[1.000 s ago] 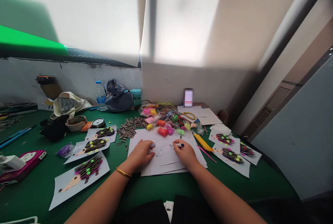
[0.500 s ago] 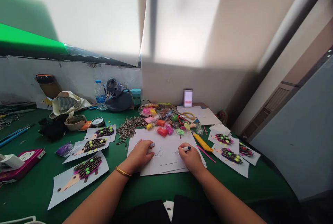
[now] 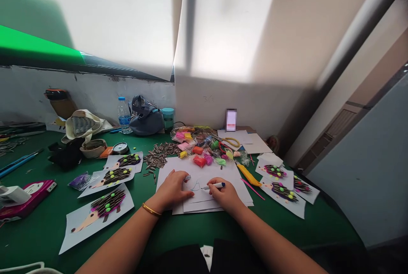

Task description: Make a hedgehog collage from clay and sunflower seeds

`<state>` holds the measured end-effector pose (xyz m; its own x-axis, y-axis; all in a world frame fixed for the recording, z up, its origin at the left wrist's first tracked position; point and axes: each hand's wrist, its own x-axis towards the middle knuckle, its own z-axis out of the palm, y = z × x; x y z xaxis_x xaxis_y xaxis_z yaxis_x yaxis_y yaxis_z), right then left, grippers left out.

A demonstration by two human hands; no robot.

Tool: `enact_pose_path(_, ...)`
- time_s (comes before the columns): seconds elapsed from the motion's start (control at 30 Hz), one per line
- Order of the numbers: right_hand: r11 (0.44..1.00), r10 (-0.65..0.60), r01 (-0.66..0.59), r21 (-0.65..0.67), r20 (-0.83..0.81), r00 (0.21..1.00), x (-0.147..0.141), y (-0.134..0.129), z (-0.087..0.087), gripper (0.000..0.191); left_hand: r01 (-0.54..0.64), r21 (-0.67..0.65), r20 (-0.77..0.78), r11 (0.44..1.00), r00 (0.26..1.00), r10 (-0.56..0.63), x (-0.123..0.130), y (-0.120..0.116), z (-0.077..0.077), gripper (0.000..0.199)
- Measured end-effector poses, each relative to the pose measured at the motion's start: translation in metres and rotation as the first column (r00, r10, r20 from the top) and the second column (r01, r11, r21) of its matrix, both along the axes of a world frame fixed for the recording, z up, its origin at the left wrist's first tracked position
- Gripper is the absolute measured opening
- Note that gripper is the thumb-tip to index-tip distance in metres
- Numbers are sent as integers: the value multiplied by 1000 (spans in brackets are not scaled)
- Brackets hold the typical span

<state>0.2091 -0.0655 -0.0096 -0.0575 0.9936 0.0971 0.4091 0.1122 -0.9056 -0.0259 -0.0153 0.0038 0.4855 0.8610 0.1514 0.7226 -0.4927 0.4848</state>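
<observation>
White paper sheets [image 3: 204,205] lie stacked on the green table, with a small blue line drawing [image 3: 196,185] on the top one. My right hand [image 3: 225,193] pinches a white marker with a dark blue end [image 3: 217,185]; its tip is at the right side of the drawing. On the left part of the sheets rests my left hand [image 3: 172,190], its fingers curled round a small pale object [image 3: 187,177], the pen's cap perhaps, mostly hidden. A gold bracelet [image 3: 151,210] circles my left wrist.
Behind the paper are sunflower seeds [image 3: 159,154], bagged coloured clay [image 3: 199,161] and scissors [image 3: 232,141]. A yellow cutter [image 3: 248,175] lies to the right. Hedgehog pictures [image 3: 98,214] lie on both sides. A phone [image 3: 231,120] leans on the wall.
My right hand has moved left with the marker, bringing its tip to the drawing, which has more lines. My left thumb has shifted slightly right; the top sheet's edge has moved a little.
</observation>
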Motion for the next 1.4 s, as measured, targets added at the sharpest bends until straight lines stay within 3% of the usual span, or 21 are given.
enact_pose_path(0.47,996,21,-20,-90,14,1000,0,8,-11,31,8,30,-28,1000,1000,-8,0,1,-2,50)
enact_pose_path(1.07,962,-247,262,-76,168,954,28,12,1,22,15,21,-44,1000,999,-14,0,1,-2,49)
enact_pose_path(1.4,951,-294,304,-51,146,945,32,11,0,25,16,12,-48,1000,999,-15,0,2,-3,50)
